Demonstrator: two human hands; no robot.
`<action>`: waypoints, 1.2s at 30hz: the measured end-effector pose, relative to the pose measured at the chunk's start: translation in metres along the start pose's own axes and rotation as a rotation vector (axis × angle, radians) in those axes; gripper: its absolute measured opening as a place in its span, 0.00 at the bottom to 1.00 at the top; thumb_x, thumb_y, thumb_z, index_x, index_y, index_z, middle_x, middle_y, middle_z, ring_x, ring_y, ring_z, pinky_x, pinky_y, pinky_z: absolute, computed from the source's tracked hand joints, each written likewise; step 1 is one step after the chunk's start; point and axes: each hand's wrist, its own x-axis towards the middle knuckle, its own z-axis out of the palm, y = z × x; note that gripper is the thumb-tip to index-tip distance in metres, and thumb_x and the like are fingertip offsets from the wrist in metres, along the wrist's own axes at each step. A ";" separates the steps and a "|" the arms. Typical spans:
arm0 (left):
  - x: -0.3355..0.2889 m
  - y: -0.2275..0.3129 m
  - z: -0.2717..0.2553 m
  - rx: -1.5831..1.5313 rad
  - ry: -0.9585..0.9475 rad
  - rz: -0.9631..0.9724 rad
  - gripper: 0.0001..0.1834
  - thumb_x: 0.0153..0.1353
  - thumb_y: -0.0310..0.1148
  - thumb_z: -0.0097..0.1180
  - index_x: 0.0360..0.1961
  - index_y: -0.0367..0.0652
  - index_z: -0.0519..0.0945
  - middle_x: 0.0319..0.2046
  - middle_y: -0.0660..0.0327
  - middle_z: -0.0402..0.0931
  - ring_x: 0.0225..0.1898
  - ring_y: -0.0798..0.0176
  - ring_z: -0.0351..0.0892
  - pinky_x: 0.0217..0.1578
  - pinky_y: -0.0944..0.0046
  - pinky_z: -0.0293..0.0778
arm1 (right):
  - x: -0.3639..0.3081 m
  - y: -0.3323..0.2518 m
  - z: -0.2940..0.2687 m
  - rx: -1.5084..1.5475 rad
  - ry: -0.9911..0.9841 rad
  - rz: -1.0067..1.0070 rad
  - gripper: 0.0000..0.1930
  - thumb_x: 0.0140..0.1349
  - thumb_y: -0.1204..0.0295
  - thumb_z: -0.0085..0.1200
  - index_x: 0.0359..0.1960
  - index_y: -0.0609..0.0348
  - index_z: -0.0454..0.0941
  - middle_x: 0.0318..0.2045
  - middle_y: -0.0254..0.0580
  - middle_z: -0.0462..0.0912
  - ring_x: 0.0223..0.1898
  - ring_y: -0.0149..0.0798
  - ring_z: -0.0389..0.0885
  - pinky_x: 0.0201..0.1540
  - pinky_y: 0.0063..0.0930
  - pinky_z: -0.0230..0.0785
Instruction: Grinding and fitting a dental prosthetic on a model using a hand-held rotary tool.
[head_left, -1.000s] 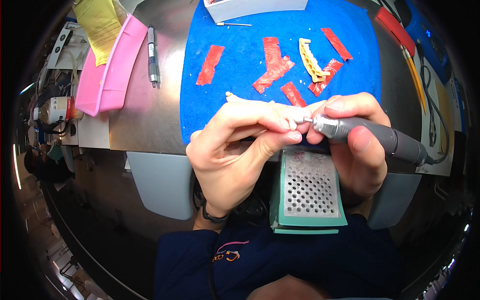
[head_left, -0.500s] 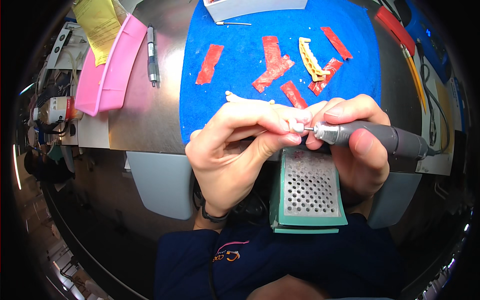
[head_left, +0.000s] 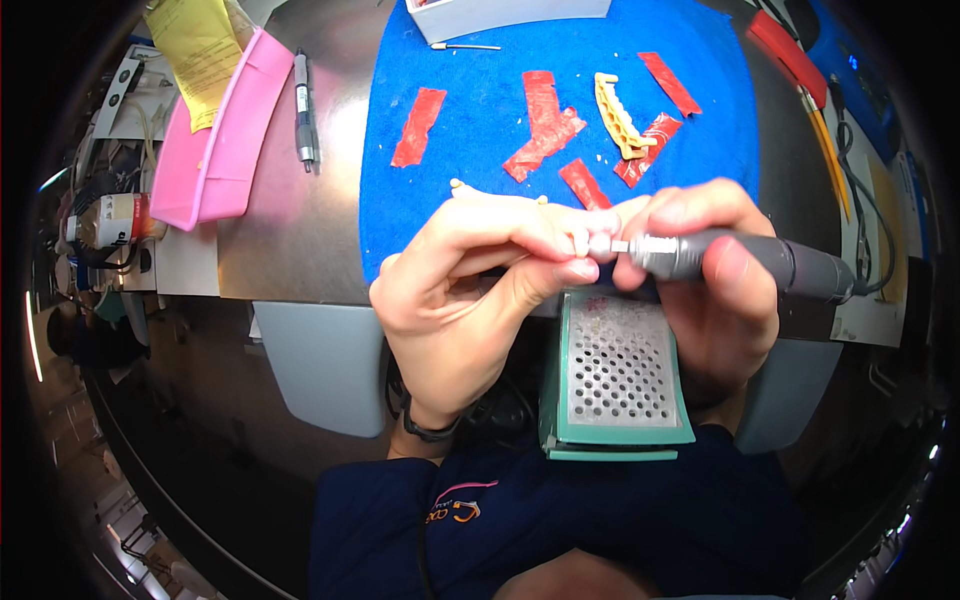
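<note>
My left hand (head_left: 455, 290) pinches a small cream-coloured dental piece between thumb and fingers. One end of this dental piece (head_left: 459, 186) pokes out beyond my knuckles, while most of it is hidden. My right hand (head_left: 730, 310) is wrapped round a dark grey rotary handpiece (head_left: 815, 272), its cord leading off to the right. The handpiece's pale rounded bit (head_left: 600, 245) points left and meets, or nearly meets, the dental piece at my left fingertips. Both hands come together above the near edge of the blue towel (head_left: 410, 215).
Red strips (head_left: 420, 127) and a yellow arch-shaped dental piece (head_left: 617, 115) lie on the towel. Below my hands sits a green box with a perforated metal top (head_left: 620, 375). A pink tray (head_left: 222, 140) and a pen (head_left: 304, 110) are left; a white container (head_left: 510, 12) stands behind.
The handpiece has shifted slightly away from me and its bit sits a little differently against the dental piece. My left hand keeps its pinch, nearly unmoved.
</note>
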 end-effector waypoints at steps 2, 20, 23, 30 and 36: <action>0.000 0.004 0.000 -0.040 0.039 -0.046 0.14 0.58 0.15 0.63 0.45 0.31 0.76 0.39 0.48 0.84 0.41 0.60 0.86 0.40 0.68 0.82 | 0.001 0.002 0.003 0.088 0.030 -0.028 0.19 0.69 0.64 0.45 0.50 0.71 0.72 0.36 0.57 0.81 0.45 0.49 0.81 0.54 0.44 0.71; -0.048 0.085 -0.029 -0.852 -0.176 -0.429 0.23 0.71 0.47 0.50 0.58 0.42 0.70 0.50 0.57 0.81 0.46 0.54 0.84 0.27 0.67 0.76 | -0.019 -0.040 0.026 0.072 0.409 -0.060 0.18 0.68 0.62 0.51 0.35 0.69 0.81 0.22 0.45 0.80 0.25 0.39 0.79 0.37 0.31 0.74; -0.049 0.100 -0.032 -0.752 -0.188 -0.484 0.25 0.72 0.53 0.45 0.59 0.47 0.68 0.49 0.69 0.83 0.43 0.58 0.84 0.25 0.69 0.68 | -0.019 -0.051 0.017 -0.110 0.404 0.054 0.18 0.68 0.62 0.52 0.26 0.64 0.78 0.18 0.39 0.75 0.17 0.32 0.70 0.24 0.25 0.65; -0.042 0.121 -0.049 -0.642 -0.138 -0.624 0.27 0.70 0.54 0.49 0.58 0.44 0.70 0.45 0.67 0.81 0.40 0.63 0.83 0.29 0.68 0.70 | -0.034 -0.080 0.034 -0.186 0.365 0.409 0.19 0.68 0.58 0.51 0.21 0.53 0.66 0.13 0.27 0.61 0.09 0.22 0.56 0.13 0.20 0.50; -0.025 0.122 -0.064 -0.572 -0.135 -0.688 0.27 0.70 0.54 0.50 0.53 0.39 0.72 0.44 0.58 0.80 0.41 0.64 0.83 0.31 0.69 0.72 | -0.040 -0.118 0.025 -0.815 0.393 0.435 0.22 0.64 0.54 0.54 0.18 0.51 0.65 0.11 0.26 0.62 0.08 0.22 0.59 0.11 0.21 0.50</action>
